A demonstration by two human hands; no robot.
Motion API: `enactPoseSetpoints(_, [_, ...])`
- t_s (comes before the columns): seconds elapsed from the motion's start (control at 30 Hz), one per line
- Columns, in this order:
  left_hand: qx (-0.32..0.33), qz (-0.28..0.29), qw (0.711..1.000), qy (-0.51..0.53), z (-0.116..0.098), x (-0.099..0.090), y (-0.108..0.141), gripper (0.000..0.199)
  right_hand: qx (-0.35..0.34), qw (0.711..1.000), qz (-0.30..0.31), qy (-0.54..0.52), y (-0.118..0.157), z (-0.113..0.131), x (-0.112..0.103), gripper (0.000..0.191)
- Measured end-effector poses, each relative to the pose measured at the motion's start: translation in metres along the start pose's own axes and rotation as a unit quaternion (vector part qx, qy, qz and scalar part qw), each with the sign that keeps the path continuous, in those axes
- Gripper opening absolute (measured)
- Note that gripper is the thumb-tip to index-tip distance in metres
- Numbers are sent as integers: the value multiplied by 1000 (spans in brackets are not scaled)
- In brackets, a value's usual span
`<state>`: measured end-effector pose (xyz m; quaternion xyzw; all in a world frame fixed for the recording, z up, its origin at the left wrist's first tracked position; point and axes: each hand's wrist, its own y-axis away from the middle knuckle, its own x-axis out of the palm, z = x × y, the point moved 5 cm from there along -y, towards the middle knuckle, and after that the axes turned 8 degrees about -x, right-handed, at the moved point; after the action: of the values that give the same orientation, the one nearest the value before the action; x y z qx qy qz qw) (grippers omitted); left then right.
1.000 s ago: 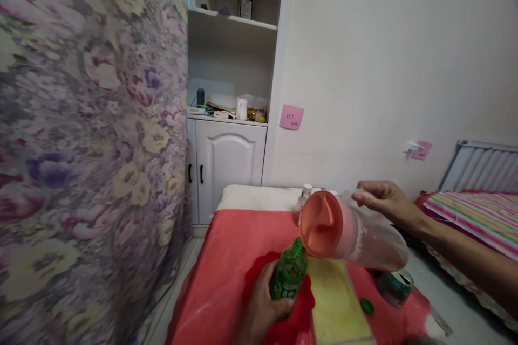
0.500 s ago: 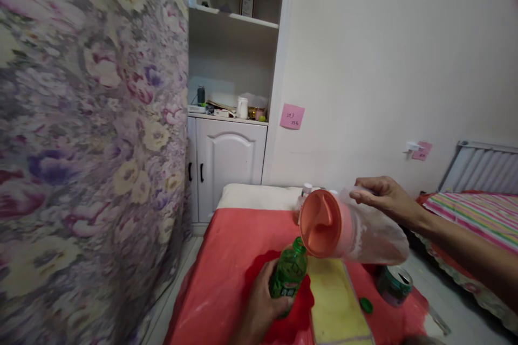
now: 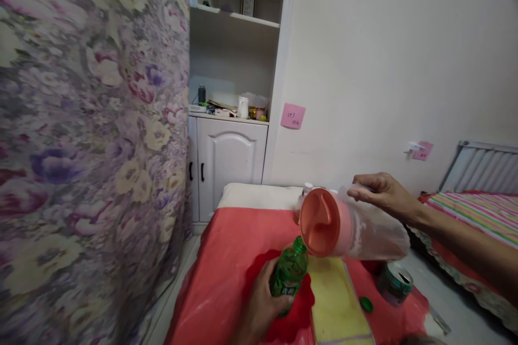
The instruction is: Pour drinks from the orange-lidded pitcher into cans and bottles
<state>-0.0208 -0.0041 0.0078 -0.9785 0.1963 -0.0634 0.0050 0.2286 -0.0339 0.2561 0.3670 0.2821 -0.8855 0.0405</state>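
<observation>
My left hand (image 3: 263, 296) is wrapped round a green plastic bottle (image 3: 289, 275), which has no cap on and leans a little to the right. In my right hand (image 3: 376, 191) is the handle of a clear pitcher (image 3: 376, 234) with an orange-pink lid (image 3: 319, 223). The pitcher lies tipped almost on its side, its lid end just above and beside the bottle's mouth. Some liquid shows inside the pitcher; whether any is flowing I cannot tell. Under the bottle is a red scalloped mat or tray (image 3: 301, 329). A green cap (image 3: 366, 304) lies on the red tablecloth (image 3: 226, 259).
A yellow cloth (image 3: 338, 302) lies right of the bottle, and an opened can (image 3: 395, 283) stands farther right. Behind the pitcher is a white-capped bottle (image 3: 306, 190). A floral curtain (image 3: 93, 145) hangs at left, a white cabinet (image 3: 232, 164) stands behind, a bed (image 3: 477, 215) at right.
Almost nothing differs. The pitcher and my right hand have risen very slightly, while the bottle stays in the same place in my left hand.
</observation>
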Motion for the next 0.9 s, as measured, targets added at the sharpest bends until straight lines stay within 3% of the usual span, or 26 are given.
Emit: enactPoseSetpoints(0.9, [4, 10, 1000, 18, 5, 0, -2, 71, -13, 999, 15, 28, -3, 0, -1, 48])
